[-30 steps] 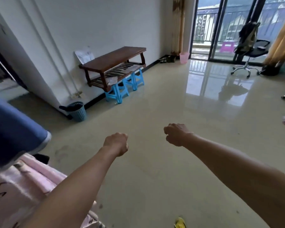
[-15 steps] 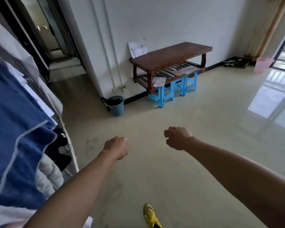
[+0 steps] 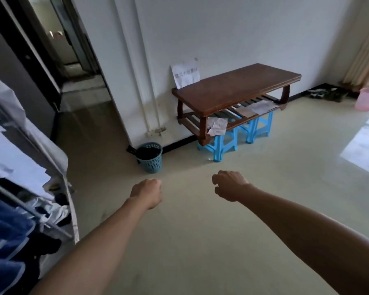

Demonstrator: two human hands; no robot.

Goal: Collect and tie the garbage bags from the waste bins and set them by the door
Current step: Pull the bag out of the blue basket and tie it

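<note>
Teal perforated plastic waste bin (image 3: 152,161) on floor at wall corner, well ahead of you. Black film garbage bag (image 3: 147,151) lining it: likely light, limp, slippery; gather at folded-over rim. Your left hand (image 3: 146,195), right hand (image 3: 229,186): both fisted, empty.

The paper sheet (image 3: 185,74) on the far wall (image 3: 243,28) behind the bench (image 3: 232,90) bears one printed line, too blurred to read
</note>
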